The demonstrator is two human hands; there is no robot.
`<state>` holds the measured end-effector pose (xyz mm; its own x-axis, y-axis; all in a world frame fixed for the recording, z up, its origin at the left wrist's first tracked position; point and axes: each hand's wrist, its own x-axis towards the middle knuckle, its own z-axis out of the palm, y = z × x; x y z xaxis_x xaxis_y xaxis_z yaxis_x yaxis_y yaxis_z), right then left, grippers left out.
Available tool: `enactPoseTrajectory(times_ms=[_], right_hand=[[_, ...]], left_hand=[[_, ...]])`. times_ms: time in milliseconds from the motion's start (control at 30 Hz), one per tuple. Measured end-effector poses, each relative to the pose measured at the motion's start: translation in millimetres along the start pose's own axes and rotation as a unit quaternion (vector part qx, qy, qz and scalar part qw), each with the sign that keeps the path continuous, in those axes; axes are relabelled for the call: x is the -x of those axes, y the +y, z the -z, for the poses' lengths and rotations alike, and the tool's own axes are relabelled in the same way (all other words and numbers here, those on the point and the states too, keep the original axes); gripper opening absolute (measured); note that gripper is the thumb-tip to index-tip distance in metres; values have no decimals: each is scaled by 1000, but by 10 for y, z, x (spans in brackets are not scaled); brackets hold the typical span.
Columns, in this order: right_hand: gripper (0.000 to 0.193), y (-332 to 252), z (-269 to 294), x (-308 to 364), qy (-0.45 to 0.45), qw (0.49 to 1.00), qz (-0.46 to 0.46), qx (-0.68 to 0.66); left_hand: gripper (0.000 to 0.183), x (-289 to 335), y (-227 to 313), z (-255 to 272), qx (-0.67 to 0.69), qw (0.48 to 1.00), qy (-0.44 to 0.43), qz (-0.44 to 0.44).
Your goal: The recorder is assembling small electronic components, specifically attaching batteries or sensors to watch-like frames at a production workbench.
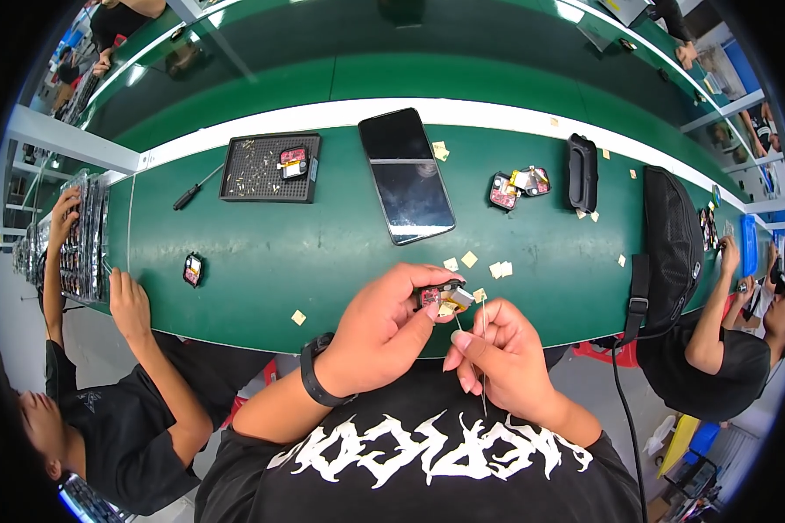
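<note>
Just past the near table edge, my left hand (384, 327) is closed around a small black electronic device (433, 299). Its casing is open, showing a red circuit board and a silver cell with yellow tape. To its right, my right hand (508, 353) pinches thin metal tweezers (484, 383) whose two arms stand apart. One tip reaches the device; the other is close to a small pale yellow sticker (479, 296). Whether the tweezers touch that sticker I cannot tell. Fingers partly cover the device.
A phone (407, 187) lies beyond my hands. At the left are a black parts tray (240, 179) with small screws, a screwdriver (196, 188) and another open device (194, 269). More devices (519, 186), a black case (582, 174) and a black bag (672, 248) lie right. Co-workers sit both sides.
</note>
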<state>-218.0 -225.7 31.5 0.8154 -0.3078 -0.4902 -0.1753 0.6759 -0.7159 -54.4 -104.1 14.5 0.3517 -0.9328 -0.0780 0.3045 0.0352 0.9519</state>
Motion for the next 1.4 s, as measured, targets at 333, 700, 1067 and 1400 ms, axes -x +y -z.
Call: enactPoseTrajectory(times_ms=[333,700,1067,1400], right_hand=[[22,20,-15,-34,35,999,6,4],[22,145,42,-27,37,994,89,59],[26,-124,16,-190,74,864,310,390],[16,16,-26,-167,107,929,204,288]], left_hand=[[29,61,-59,-7,-137,988,-11,-68],[28,43,-35,-29,134,989,16,66],[23,88,-151,-116,-15,999,50,11],[27,86,-219,-86,-88,995,49,1]])
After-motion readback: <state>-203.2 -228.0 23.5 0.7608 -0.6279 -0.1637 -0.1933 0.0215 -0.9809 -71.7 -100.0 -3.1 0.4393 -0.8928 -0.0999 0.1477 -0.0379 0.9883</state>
